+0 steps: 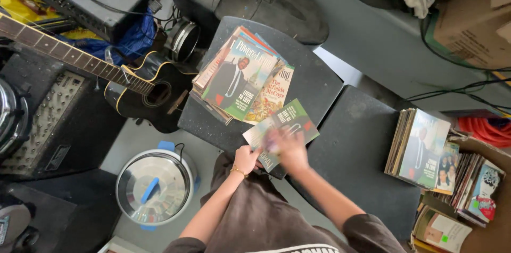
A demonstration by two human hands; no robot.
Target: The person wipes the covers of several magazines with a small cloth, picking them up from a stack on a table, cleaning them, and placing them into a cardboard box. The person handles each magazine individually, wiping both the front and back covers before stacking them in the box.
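We stand over a dark counter (324, 80) made of two speckled black tops pushed together. On the far top lies a fanned stack of magazines (239, 75), several already laid there, which we judge to be the sorted part of the work. At the right edge of the near top a second pile of magazines (418, 149) leans on its side, and past it a cardboard box (481, 221) holds more, so we judge a good deal remains to be gone through.

Between these, at the front edge of the far top, rests the green magazine (285, 125) we are handling, just beside the fanned stack and touching its lower corner. Our left hand (246, 158) pinches its near edge, fingers curled closed on the cover. Our right hand (287, 146) lies over the magazine's lower half; it is blurred, so we cannot tell whether it grips or merely presses flat.

Around us the floor is crowded: a black acoustic guitar (141, 90) lies to the left of the counter, with amplifiers (48, 114) beyond it. A steel pot with a blue-handled lid (154, 186) stands near our left elbow. Nothing lies between the hands and the fanned stack.
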